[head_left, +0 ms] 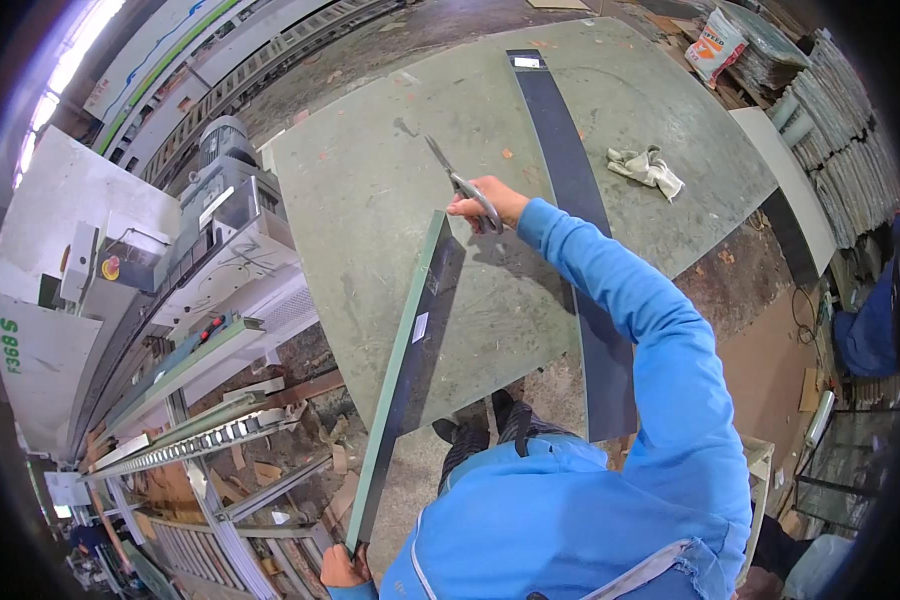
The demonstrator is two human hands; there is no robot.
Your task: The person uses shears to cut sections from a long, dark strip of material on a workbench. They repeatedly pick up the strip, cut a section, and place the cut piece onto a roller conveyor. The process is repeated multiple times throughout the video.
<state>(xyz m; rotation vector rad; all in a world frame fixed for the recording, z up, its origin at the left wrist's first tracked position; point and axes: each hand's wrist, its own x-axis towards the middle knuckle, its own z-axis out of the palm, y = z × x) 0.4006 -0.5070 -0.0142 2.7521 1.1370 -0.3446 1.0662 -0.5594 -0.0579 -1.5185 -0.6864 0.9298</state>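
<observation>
My right hand (492,200) is closed round a pair of scissors (458,180), its blades pointing away to the far left. Its fingers are close to the far end of a long dark panel (402,372) with a green edge, which stands tilted on its side and has a small white label. At the panel's near end, low in the view, my left hand (344,568) grips the panel's edge. Another long dark panel (568,150) lies flat across the table, with a white label at its far end, under my right forearm. Crumpled pale work gloves (648,172) lie right of it.
The wide grey-green table (360,190) spreads in front of me. To the left stands a machine with a grey motor (228,140) and long rails (210,440). Stacked bundles (835,140) and a white and orange bag (715,48) are at the far right.
</observation>
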